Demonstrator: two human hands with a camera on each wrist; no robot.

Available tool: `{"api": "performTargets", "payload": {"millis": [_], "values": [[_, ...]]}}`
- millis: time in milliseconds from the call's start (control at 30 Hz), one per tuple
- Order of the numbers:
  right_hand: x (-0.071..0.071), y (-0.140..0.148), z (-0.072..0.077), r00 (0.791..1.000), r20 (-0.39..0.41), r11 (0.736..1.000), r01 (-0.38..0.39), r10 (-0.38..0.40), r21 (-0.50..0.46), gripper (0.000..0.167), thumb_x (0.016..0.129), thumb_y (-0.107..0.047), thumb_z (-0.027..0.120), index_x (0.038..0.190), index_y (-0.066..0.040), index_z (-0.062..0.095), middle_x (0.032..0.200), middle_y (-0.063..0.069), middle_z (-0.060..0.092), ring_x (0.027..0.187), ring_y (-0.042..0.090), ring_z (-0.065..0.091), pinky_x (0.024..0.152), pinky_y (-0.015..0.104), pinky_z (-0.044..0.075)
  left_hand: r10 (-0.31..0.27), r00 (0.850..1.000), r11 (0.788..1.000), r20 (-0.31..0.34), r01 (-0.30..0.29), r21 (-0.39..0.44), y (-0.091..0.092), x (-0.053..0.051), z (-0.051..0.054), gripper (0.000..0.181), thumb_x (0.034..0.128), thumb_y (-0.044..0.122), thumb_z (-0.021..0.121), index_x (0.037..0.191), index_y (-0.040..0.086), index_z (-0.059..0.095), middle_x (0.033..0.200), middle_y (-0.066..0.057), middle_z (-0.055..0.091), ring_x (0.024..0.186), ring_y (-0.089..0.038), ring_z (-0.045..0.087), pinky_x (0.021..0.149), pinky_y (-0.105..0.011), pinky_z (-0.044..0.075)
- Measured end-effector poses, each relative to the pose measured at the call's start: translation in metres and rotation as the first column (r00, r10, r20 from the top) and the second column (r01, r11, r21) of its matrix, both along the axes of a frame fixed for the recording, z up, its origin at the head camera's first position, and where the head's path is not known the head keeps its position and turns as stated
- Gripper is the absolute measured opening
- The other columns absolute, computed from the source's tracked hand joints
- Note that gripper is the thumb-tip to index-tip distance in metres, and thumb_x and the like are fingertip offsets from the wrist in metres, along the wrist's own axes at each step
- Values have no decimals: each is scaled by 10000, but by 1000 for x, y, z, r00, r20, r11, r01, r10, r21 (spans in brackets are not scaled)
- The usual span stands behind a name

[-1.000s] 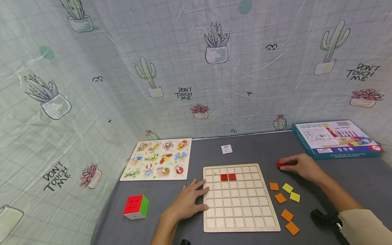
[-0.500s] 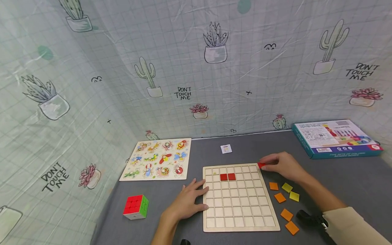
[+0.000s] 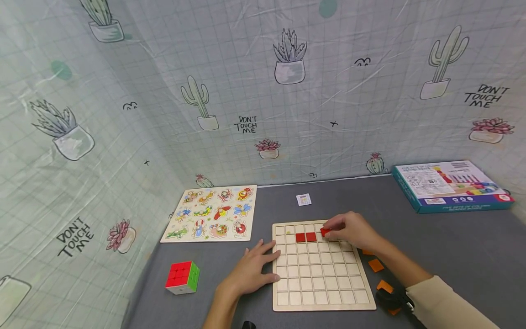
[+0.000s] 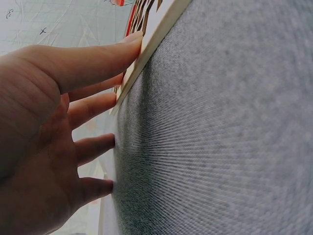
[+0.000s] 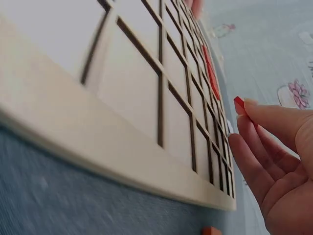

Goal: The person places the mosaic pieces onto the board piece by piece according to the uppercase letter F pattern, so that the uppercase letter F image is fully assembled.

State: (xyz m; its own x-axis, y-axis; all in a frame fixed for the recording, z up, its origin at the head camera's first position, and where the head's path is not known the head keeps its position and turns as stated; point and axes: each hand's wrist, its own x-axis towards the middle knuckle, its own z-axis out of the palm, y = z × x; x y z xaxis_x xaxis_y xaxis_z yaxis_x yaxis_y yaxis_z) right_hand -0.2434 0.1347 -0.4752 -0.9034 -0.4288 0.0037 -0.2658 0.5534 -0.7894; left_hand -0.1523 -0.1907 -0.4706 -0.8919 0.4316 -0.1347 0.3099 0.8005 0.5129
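Red tile (image 3: 324, 232): over the board's (image 3: 324, 307) upper rows, right of two laid red tiles (image 3: 311, 237).
Right hand (image 3: 353, 229): thumb and fingertip pinch that tile.
Left hand (image 3: 249, 270): fingers spread, touching the board's left edge.
Tile feel: probably light, stiff, slightly slippery, hardly fragile.
Tile hold: best by opposite edges.

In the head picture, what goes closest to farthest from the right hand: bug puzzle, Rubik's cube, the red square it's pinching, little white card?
1. Red square: pinched by the right hand
2. White card: beyond the grid board
3. Bug puzzle: back left
4. Rubik's cube: front left
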Motion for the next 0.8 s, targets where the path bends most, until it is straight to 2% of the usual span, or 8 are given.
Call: {"api": "performTargets", "payload": {"millis": [200, 333, 500, 800], "values": [[1, -10, -8, 998, -54, 999, -10, 12, 37, 190, 873, -196, 804, 1054, -139, 818, 1125, 74, 777, 1013, 226, 715, 805, 248, 568, 2, 1000, 1000, 2, -2, 1, 0, 1, 1, 638, 868, 339, 790, 1438, 123, 603, 1622, -93, 438, 1539, -469, 301, 1132, -804, 235], [3, -13, -9, 996, -92, 999, -13, 17, 48, 174, 869, -166, 805, 1036, -118, 820, 1104, 81, 782, 990, 233, 719, 768, 232, 557, 6, 1000, 1000, 2, -6, -2, 0, 0, -1, 638, 872, 347, 787, 1442, 131, 601, 1629, -81, 430, 1545, -460, 293, 1142, -795, 235], [4, -14, -8, 994, -107, 998, -9, 16, 58, 179, 854, -163, 816, 1024, -109, 825, 1071, 74, 789, 952, 219, 716, 728, 222, 536, 15, 1000, 1000, 6, -15, -6, -1, -2, -3, 636, 877, 357, 784, 1446, 144, 598, 1636, -60, 423, 1554, -445, 284, 1153, -782, 236], [6, -17, -8, 994, -111, 996, 16, -6, 89, 173, 836, -149, 830, 1008, -121, 830, 1054, 59, 799, 983, 252, 731, 768, 283, 566, 8, 1000, 1000, 10, -8, 0, -1, -2, -3, 634, 878, 351, 783, 1445, 135, 598, 1636, -68, 422, 1552, -452, 284, 1151, -784, 236]]}}
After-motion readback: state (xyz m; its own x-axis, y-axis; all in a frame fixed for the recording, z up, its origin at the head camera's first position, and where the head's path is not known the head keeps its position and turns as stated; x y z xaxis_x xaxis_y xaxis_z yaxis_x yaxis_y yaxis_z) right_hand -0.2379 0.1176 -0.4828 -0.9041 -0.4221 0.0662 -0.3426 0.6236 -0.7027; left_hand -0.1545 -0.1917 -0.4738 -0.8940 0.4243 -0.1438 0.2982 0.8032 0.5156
